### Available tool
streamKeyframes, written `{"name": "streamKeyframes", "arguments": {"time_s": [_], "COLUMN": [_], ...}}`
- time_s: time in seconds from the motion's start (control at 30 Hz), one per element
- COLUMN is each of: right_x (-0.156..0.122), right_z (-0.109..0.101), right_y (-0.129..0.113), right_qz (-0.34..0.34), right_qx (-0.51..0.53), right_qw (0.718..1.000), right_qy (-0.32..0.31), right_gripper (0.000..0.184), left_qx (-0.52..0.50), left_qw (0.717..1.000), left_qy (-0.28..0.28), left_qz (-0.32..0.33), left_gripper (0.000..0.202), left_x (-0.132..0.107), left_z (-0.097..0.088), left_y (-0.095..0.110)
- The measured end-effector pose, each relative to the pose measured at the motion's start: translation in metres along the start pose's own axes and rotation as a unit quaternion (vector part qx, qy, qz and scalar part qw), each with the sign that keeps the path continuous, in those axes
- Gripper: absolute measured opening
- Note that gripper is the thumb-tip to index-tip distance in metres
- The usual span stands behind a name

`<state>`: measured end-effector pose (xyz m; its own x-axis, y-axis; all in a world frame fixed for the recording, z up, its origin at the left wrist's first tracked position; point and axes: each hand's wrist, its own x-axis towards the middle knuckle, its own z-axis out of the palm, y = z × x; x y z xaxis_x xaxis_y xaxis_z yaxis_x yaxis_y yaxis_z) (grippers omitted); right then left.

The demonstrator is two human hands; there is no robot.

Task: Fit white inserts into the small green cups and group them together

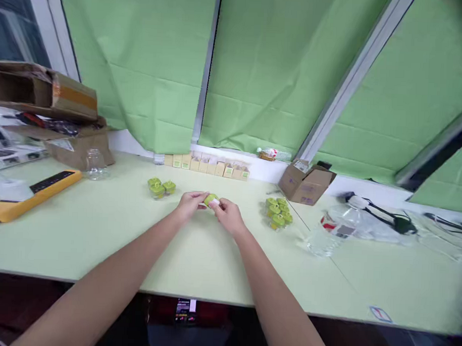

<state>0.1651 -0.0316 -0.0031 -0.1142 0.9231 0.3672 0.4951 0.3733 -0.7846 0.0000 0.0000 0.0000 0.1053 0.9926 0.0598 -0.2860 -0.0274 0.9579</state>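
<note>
Forearms (129,263) first, since ours come in over the near edge of the pale table (197,262). A round-cornered sticker (380,314) sits by that edge, off to the right. Further in, mid-table, our left hand (191,203) and right hand (228,216) are both closed on one small green-topped container (212,198), fingertips pinching it from either side. There's a white patch showing by our right thumb; can't tell if the thing touches the tabletop. We've got a clear plastic jug (333,229) over on the right and a yellow-and-black bar (37,192) on the left. Similar green-topped pieces sit in two bunches: a left cluster (161,187) of three, and a bigger right cluster (278,213). Far side, we see a row of little boxes (208,165) along the wall, an open carton (306,183) to their right, and green curtains (253,73) behind.
</note>
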Motion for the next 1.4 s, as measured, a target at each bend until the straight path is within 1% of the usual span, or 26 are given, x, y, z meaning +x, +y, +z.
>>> {"name": "streamKeyframes", "arguments": {"time_s": [0.17,0.3,0.4,0.47,0.57,0.63,0.73,0.83,0.97,1.07,1.13,1.23,1.4], "right_x": [-0.002,-0.001,0.001,0.002,0.001,0.001,0.001,0.002,0.000,-0.001,0.000,0.000,-0.001], "right_z": [0.002,-0.003,-0.007,-0.007,-0.005,-0.004,-0.004,-0.006,-0.009,-0.010,-0.010,-0.009,-0.006], "right_y": [-0.001,-0.001,-0.003,-0.005,-0.008,-0.007,-0.003,0.000,-0.002,-0.004,-0.005,-0.005,-0.008], "right_qz": [0.031,0.088,0.137,0.147,0.144,0.134,0.119,0.115,0.100,0.094,0.096,0.089,0.058], "right_qx": [0.027,0.043,0.095,0.133,0.159,0.171,0.190,0.187,0.187,0.183,0.173,0.144,0.125], "right_qw": [0.999,0.994,0.985,0.979,0.974,0.973,0.970,0.970,0.968,0.969,0.972,0.981,0.990], "right_qy": [-0.026,-0.044,-0.033,-0.040,-0.072,-0.081,-0.089,-0.107,-0.132,-0.137,-0.127,-0.089,-0.039], "right_gripper": [0.047,0.057,0.062,0.058,0.048,0.045,0.045,0.046,0.044,0.043,0.043,0.040,0.036], "left_qx": [0.010,0.045,0.062,0.059,0.039,0.025,0.019,0.019,0.006,-0.010,-0.015,-0.006,-0.009], "left_qw": [1.000,0.999,0.998,0.998,0.999,0.999,0.999,0.999,0.999,0.999,0.999,0.999,1.000], "left_qy": [-0.006,-0.008,-0.006,-0.009,-0.020,-0.022,-0.024,-0.027,-0.024,-0.032,-0.036,-0.028,0.028], "left_qz": [0.003,0.017,0.018,0.009,-0.009,-0.014,-0.012,-0.013,-0.024,-0.031,-0.034,-0.025,-0.002], "left_gripper": [0.051,0.049,0.049,0.049,0.048,0.047,0.046,0.044,0.042,0.041,0.041,0.041,0.036], "left_x": [-0.001,-0.002,-0.002,-0.002,-0.001,0.000,0.000,-0.001,0.001,0.002,0.001,0.001,0.004], "left_z": [-0.002,-0.001,0.000,-0.001,-0.002,-0.003,-0.003,-0.003,-0.004,-0.005,-0.005,-0.004,-0.005], "left_y": [-0.003,-0.003,-0.003,-0.003,-0.003,-0.003,-0.002,-0.002,-0.003,-0.004,-0.004,-0.003,-0.004]}}
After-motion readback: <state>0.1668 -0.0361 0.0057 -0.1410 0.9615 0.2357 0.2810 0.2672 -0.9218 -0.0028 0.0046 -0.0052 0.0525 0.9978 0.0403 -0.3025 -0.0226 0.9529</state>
